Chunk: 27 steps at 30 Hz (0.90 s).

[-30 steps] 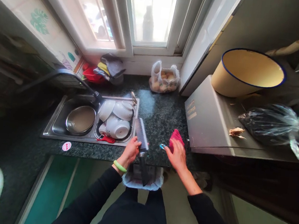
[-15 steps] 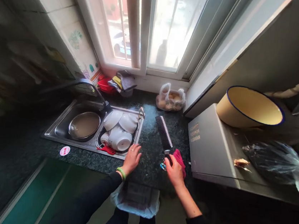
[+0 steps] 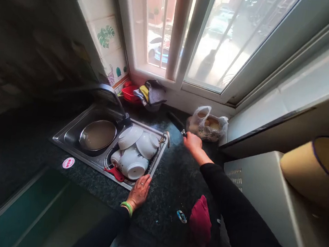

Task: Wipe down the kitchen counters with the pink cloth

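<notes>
My right hand (image 3: 193, 143) is closed round the black handle of a knife (image 3: 177, 121) with a dark blade, seen ridged a moment ago. The blade points away to the left over the far part of the counter, near a clear plastic bag (image 3: 208, 125) of round, pale brown things. My left hand (image 3: 140, 192) lies with fingers stretched out at the sink's front right corner, beside a rack of white bowls (image 3: 134, 163). A red-handled tool (image 3: 116, 174) rests at the rack's front edge. A dark pink cloth (image 3: 201, 221) and a small blue-and-white loop (image 3: 181, 216) lie nearer me.
The steel sink (image 3: 62, 132) holds a round basin (image 3: 98, 135) of cloudy water under the faucet (image 3: 119, 101). Folded cloths (image 3: 153, 92) and a red basket (image 3: 130, 93) stand below the window. At right is a grey metal box (image 3: 267, 186) bearing a yellow enamel pot (image 3: 307, 171).
My right hand has carried the knife away from the pink cloth to the back of the counter, by the bag. My left hand has settled against the sink's corner. The view has turned.
</notes>
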### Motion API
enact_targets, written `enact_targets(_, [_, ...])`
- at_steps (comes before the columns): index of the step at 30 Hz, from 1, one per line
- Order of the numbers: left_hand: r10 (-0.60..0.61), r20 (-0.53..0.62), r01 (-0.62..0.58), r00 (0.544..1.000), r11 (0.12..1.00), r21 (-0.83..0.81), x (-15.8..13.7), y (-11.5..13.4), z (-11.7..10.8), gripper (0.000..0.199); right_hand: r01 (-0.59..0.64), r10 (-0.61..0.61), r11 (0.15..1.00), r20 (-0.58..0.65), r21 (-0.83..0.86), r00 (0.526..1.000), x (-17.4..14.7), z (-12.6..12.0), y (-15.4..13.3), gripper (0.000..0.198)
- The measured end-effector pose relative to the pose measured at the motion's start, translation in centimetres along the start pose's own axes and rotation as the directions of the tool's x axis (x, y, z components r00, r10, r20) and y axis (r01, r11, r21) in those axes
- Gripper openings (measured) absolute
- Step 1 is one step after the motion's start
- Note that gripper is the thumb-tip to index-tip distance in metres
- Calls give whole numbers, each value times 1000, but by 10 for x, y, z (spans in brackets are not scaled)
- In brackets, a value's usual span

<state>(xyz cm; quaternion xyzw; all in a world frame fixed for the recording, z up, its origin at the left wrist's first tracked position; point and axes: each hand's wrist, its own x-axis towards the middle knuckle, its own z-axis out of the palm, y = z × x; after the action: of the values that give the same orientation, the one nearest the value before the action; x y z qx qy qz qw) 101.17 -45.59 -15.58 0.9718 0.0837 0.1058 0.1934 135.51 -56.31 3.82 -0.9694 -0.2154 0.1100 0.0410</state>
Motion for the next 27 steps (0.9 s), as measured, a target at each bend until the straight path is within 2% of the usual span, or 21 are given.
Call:
enact_targets(4, [12,22,-13,1000,998,68,-3,2,-1,46,13,-11,998,44,-60,999,81,-9,-21,35])
enact_targets(7, [13,30,-15,999,998,62,-5,3,-2,48,59,-55,995,54,-85,997,131,-7,-23,37])
enact_targets(11, [14,53,-17,999,998,58,-9,5,-3,52,148,-144,984,52,-96,988,181,-2,-14,40])
enact_targets(14, [26,70,-31,997,997,67,-11,6,-4,54,149,-145,982,42,-116,988,212,2,-8,42])
enact_targets(21, [28,115,-32,993,999,30,-16,7,-6,63,23,-29,991,-43,-134,999,265,22,-3,42])
enact_targets(27, [27,101,-33,994,998,53,-16,9,-6,63,-22,1,993,-173,-119,985,269,42,-1,35])
